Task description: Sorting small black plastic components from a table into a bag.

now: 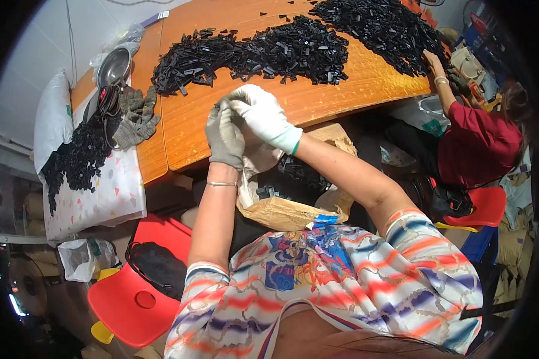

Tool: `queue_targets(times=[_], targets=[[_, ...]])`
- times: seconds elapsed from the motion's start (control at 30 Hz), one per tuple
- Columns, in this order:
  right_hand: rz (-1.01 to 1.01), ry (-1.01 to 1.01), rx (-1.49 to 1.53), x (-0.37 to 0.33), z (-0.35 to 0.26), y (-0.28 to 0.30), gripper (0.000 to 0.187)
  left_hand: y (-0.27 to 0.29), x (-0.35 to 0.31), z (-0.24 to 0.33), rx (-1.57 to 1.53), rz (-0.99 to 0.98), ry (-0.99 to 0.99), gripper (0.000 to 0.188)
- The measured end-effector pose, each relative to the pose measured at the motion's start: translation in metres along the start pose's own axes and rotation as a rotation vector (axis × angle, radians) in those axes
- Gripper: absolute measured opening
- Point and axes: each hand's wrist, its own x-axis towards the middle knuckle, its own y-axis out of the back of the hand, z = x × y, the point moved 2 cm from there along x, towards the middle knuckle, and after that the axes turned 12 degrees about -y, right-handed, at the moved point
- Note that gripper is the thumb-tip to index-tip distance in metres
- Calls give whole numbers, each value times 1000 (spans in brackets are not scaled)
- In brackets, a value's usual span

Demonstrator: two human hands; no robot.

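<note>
My left hand (226,133), in a grey work glove, and my right hand (262,113), in a white glove with a green cuff, meet at the fingertips just over the near edge of the wooden table (221,107). Both are closed, the fingers bent and pressed together; anything between them is too small or hidden to make out. Below them a brown paper sack (281,214) gapes in front of me, with small black plastic pieces (293,179) inside. Heaps of similar flat black pieces (260,52) lie on the table beyond my hands.
Another person in a dark red top (479,143) reaches to a second black heap (383,36) at the right. At left are grey gloves (136,116), a metal bowl (114,67), more black pieces (81,155) and a white sack (53,113). A red chair (132,311) stands lower left.
</note>
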Motion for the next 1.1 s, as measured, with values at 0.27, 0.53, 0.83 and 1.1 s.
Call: queue_targets(times=[0.27,0.53,0.83,1.1], targets=[[-202,-59,164,-9,-22,24,24,-7,5,33,-122,-117,139,28],[-208,-191,264,6,-29,25,23,-17,-24,44,174,-209,85,29],[-132,-119,175,1,-29,15,23,-20,-30,48,356,-224,-14,21],[-100,62,-74,0,-20,13,21,-13,-31,47,441,-251,-34,20]])
